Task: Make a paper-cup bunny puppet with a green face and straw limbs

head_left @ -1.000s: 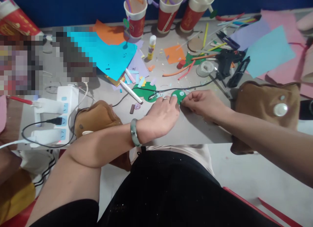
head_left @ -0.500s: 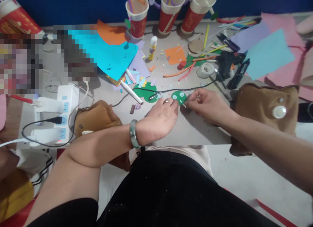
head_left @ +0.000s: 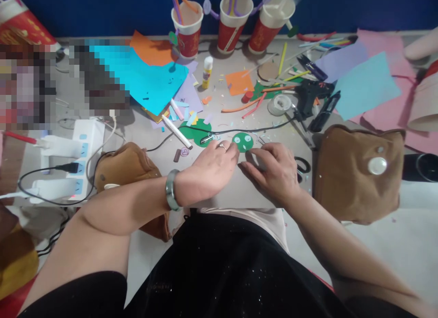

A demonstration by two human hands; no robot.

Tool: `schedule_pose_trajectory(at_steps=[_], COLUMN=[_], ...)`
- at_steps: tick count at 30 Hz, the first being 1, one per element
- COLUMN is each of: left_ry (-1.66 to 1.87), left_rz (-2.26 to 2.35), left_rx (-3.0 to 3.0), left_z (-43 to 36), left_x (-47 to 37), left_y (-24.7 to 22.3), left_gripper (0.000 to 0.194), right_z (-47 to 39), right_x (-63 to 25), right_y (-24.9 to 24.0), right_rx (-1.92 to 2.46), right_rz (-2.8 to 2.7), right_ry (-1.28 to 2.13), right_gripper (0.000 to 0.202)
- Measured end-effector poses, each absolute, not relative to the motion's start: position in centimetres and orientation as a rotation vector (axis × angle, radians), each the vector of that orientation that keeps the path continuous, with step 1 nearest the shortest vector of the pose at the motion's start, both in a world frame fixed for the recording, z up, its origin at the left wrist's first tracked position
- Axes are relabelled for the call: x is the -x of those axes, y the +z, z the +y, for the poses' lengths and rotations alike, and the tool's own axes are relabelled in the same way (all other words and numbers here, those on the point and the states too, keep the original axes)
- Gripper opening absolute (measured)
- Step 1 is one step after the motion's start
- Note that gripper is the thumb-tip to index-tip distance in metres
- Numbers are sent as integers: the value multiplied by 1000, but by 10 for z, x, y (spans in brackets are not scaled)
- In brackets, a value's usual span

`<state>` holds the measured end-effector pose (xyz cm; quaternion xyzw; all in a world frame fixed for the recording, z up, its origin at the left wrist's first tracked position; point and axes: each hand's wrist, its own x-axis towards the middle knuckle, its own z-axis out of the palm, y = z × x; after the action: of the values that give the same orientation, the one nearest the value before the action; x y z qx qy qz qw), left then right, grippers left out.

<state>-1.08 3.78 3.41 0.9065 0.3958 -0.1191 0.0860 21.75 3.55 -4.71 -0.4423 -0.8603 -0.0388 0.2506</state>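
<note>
A small green paper circle (head_left: pixel 242 142) with light blue pieces stuck on it like a face lies on the table in front of me. My left hand (head_left: pixel 214 169), with a ring and a bangle, has its bent fingers together on the circle's left edge; its thumb is hidden. Just below and right of the circle, my right hand (head_left: pixel 275 169) rests with thumb and index finger apart, nothing seen between them. Black-handled scissors (head_left: pixel 304 165) lie partly behind my right hand. A larger green paper piece (head_left: pixel 195 132) is beyond my left hand.
A glue stick (head_left: pixel 207 73), a roll of tape (head_left: pixel 279 105) and a black glue gun (head_left: pixel 311 96) lie among paper scraps. A black cable (head_left: pixel 253 130) crosses behind the circle. Paper cups (head_left: pixel 187 35) line the back. Brown pouches (head_left: pixel 359 172) and a power strip (head_left: pixel 85 149) flank my arms.
My right hand has let go of the circle's right edge and moved down toward me, its fingers spreading. The scissors' handles have come into view. My left hand stays at the circle.
</note>
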Motion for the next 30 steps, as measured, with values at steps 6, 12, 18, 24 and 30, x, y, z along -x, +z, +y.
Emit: schedule_pose_trajectory(at_steps=[6, 12, 18, 24, 30], left_ry=[-365, -249, -160, -141, -167], left_rz=[1189, 1229, 1242, 1233, 1236], left_rx=[-2752, -2837, -2889, -2903, -2875], left_z=[37, 32, 29, 29, 30], left_x=[11, 12, 15, 16, 14], left_y=[32, 17, 8, 9, 12], left_gripper=[52, 50, 49, 48, 50], right_z=[35, 35, 35, 34, 32], right_x=[-222, -223, -224, -222, -221], right_y=[-50, -52, -50, -51, -51], right_rx=[1295, 1389, 1391, 1382, 1360], right_rz=[-2387, -2419, -2464, -2497, -2461], right_ry=[-8, 85, 65, 1, -42], right_gripper=[52, 62, 64, 64, 70])
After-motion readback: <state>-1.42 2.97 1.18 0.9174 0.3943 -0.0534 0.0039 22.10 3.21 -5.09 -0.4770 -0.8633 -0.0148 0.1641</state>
